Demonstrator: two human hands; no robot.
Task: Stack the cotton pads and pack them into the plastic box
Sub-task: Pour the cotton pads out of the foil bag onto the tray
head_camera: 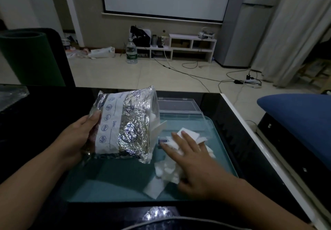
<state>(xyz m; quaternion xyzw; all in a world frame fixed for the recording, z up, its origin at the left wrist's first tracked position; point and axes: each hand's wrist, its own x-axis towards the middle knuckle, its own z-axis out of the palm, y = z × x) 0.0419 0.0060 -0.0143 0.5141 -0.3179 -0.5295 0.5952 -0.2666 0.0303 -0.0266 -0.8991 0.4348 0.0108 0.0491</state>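
From the head view, the left hand (84,131) grips a silver foil bag (123,124) by its closed end, thumb curled over the front, with the open mouth tipped toward the right. The right hand (193,160) lies flat on a loose heap of cotton pads (168,170), fingers (179,138) straight and spread, pressing rather than pinching anything. The pads lie scattered on the teal mat (111,185) on the dark surface (53,100), some overlapping, one square (154,187) lying apart at the near edge of the heap. The plastic box (180,117) stands open just behind the heap, lid up at the back; no pads seem to be in it yet, though the bag hides its left part.

The step in hand looks like gathering. It would go best to set the bag down out of the way, well left of the mat, then sweep the pads together with both hands, square their edges into a neat stack and only then lift it into the box.

The bag's mouth overhangs the box's left corner and could block the way in. A small dark-labelled item (162,141) lies among the pads and should be kept out of the stack
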